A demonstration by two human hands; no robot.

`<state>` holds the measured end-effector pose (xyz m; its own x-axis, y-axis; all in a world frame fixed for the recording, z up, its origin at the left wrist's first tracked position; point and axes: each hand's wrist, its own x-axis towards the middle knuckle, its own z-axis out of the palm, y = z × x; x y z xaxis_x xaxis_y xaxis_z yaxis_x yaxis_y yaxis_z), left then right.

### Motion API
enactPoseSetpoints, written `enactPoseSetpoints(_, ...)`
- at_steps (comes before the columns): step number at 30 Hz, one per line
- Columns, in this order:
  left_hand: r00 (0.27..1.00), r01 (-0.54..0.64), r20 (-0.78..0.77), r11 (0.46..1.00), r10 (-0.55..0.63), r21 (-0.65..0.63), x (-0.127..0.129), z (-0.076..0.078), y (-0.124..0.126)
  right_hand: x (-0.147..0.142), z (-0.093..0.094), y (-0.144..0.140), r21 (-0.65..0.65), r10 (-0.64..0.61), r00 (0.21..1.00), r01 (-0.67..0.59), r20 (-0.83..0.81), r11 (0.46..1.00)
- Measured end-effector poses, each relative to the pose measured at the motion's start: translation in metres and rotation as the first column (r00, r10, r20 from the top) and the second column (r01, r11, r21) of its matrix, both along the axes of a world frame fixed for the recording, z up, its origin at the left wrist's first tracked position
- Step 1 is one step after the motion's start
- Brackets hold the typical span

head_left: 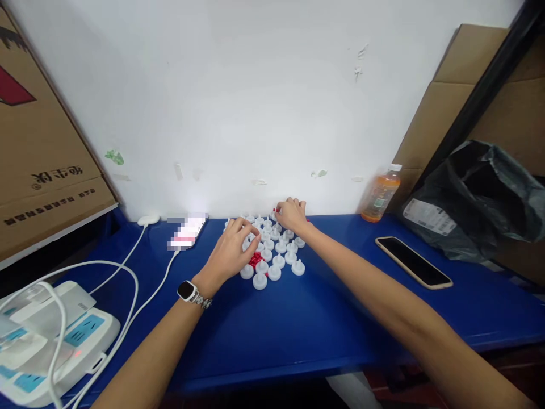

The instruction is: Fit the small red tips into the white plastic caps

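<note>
White nozzle caps (275,273), round with a narrow spout on top, stand in a cluster against the wall. Among them lies a small pile of red tip caps (256,259). My left hand (232,250) is over the left side of the cluster, thumb and index finger brought together. Whatever those fingertips pinch is too small to make out, and the hand hides some caps. At the back of the cluster my right hand (292,215) is closed, with a bit of red showing at its fingertips, a small red tip cap (276,210) above a white cap.
On the blue table (272,335), a lit phone (187,232) and a white power strip (91,335) with cables are left. At right are an orange drink bottle (382,193), a dark phone (413,262) and a black plastic bag (477,199). Cardboard (51,136) leans at left.
</note>
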<state>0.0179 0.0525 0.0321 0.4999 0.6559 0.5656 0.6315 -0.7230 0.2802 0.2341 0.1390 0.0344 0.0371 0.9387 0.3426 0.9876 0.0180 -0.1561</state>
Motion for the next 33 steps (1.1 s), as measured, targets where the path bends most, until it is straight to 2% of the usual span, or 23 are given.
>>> enactPoseSetpoints(2,0.999,0.000,0.052,1.000,0.001,-0.027,-0.002,0.002,0.000,-0.002,0.007,-0.020,0.061,0.103,0.992,-0.098,-0.079,0.993)
enactPoseSetpoints(4,0.997,0.014,0.082,0.999,-0.011,-0.035,-0.002,0.003,0.000,-0.006,0.012,-0.046,0.110,0.254,0.944,-0.235,-0.212,0.966)
enactPoseSetpoints(8,0.995,0.030,0.092,0.999,-0.027,-0.028,0.003,0.000,-0.004,-0.017,0.005,-0.093,0.187,0.506,0.729,-0.478,-0.460,0.858)
enactPoseSetpoints(11,0.998,0.061,0.023,0.998,-0.061,-0.005,0.007,-0.001,-0.008,-0.022,-0.006,-0.112,0.246,0.575,0.576,-0.549,-0.582,0.799)
enactPoseSetpoints(14,0.988,0.078,-0.139,0.995,-0.067,0.069,0.010,-0.001,-0.010,-0.023,-0.012,-0.117,0.293,0.589,0.494,-0.551,-0.639,0.781)
enactPoseSetpoints(18,0.956,0.095,-0.290,0.985,-0.049,0.146,0.008,0.000,-0.009,-0.023,-0.009,-0.120,0.295,0.629,0.498,-0.593,-0.597,0.749)
enactPoseSetpoints(25,0.966,0.126,-0.246,0.977,-0.081,0.172,0.006,-0.001,-0.007,-0.031,-0.006,-0.129,0.288,0.662,0.533,-0.621,-0.527,0.729)
enactPoseSetpoints(28,0.996,0.087,-0.045,0.991,-0.083,0.100,0.010,-0.001,-0.009,-0.027,-0.009,-0.126,0.345,0.646,0.619,-0.547,-0.447,0.763)
enactPoseSetpoints(30,0.977,-0.050,0.210,0.999,0.044,0.022,0.007,0.001,-0.009,-0.020,-0.011,-0.120,0.399,0.572,0.705,-0.423,-0.420,0.814)
enactPoseSetpoints(31,0.935,-0.136,0.329,0.991,0.134,-0.017,0.004,0.002,-0.007,-0.015,-0.011,-0.117,0.417,0.523,0.738,-0.352,-0.426,0.838)
enactPoseSetpoints(32,0.901,-0.182,0.393,0.982,0.185,-0.047,0.000,0.002,-0.005,-0.011,-0.011,-0.114,0.427,0.475,0.760,-0.287,-0.444,0.858)
enactPoseSetpoints(33,0.900,-0.182,0.392,0.981,0.192,-0.062,-0.006,0.002,-0.002,-0.007,-0.011,-0.111,0.428,0.440,0.765,-0.239,-0.470,0.872)
